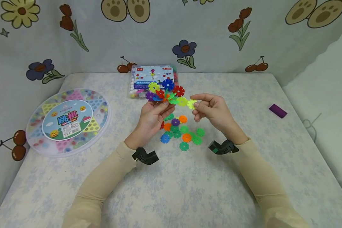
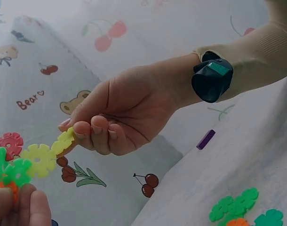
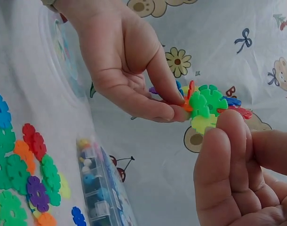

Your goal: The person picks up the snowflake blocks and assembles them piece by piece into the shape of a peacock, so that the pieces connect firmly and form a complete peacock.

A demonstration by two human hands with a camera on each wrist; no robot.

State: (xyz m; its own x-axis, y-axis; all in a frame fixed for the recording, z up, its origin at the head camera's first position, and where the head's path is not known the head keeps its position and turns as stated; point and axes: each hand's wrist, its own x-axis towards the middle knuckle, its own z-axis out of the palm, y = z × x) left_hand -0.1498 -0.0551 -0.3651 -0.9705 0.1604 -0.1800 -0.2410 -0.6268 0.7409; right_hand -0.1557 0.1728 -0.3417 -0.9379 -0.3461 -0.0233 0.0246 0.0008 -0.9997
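Note:
My left hand [image 1: 151, 119] pinches an orange snowflake disc [image 3: 187, 105] at the base of a joined cluster. Linked to it are notched plastic discs in red, blue, purple, green and yellow, among them a dark blue disc [image 1: 168, 85] at the top. On the cluster's right side, two yellow discs run out in a short chain. My right hand [image 1: 216, 110] pinches the outermost yellow disc [image 1: 191, 104] between thumb and fingers; its far edge is hidden by the fingertips. Both hands are raised over loose discs on the table, including a green disc [image 1: 184, 146].
A round Chinese checkers box [image 1: 102, 139] lies at the left. Behind the hands, a clear case [image 1: 133, 91] of colored balls sits near the patterned curtain. A purple block [image 1: 278, 111] rests at the right, with a pale cord [image 1: 310, 125] near the table edge.

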